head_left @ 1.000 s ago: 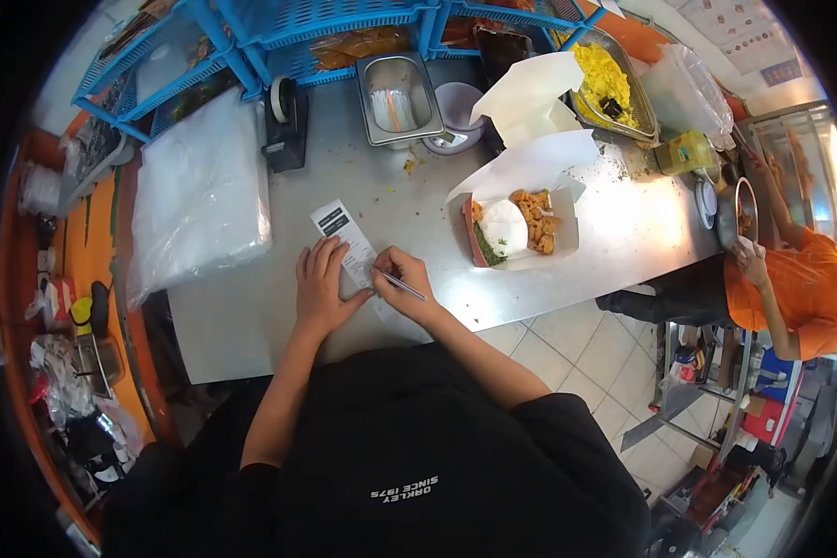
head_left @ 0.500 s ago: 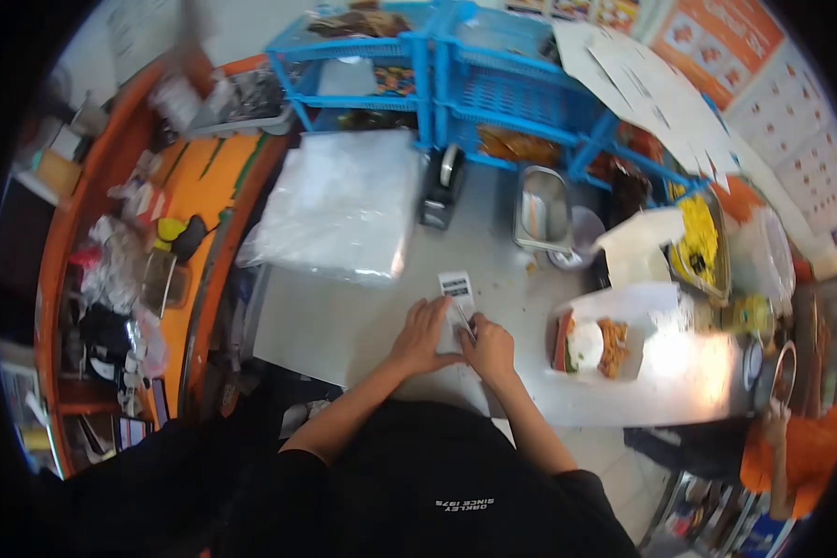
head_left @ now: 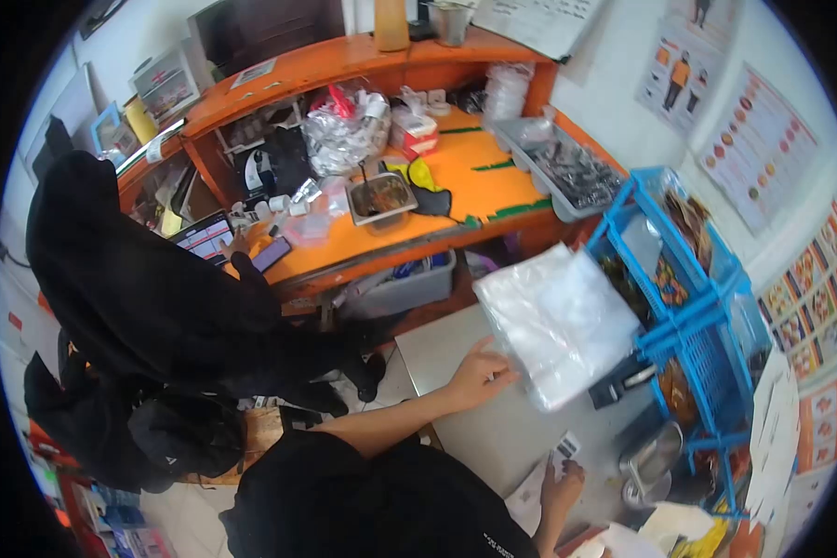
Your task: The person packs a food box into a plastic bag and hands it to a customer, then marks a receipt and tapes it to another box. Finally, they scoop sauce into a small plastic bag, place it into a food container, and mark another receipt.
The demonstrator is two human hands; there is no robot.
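My left hand point(head_left: 479, 377) reaches out with fingers apart and partly bent, fingertips right at the near edge of a stack of clear plastic bags point(head_left: 563, 325). The stack lies flat on the metal counter point(head_left: 456, 349). Further right, my right hand point(head_left: 563, 488) is closed at the lower end of a small printed receipt point(head_left: 566, 445), with thumb and fingers on either side of it. White paper point(head_left: 528, 491) lies beside this hand. The pen-like thing is hidden.
Blue plastic shelves point(head_left: 688, 307) stand behind the bags, with a black tape dispenser point(head_left: 621, 383) and a metal container point(head_left: 653, 456) in front. To the left, an orange counter point(head_left: 479, 181) holds a food tray point(head_left: 381, 197). A person in black point(head_left: 158, 270) touches a tablet point(head_left: 205, 239) there.
The view has swung left, bringing the orange counter and the person in black into sight. My left hand has left the receipt for the bag stack; my right hand stays by the receipt.
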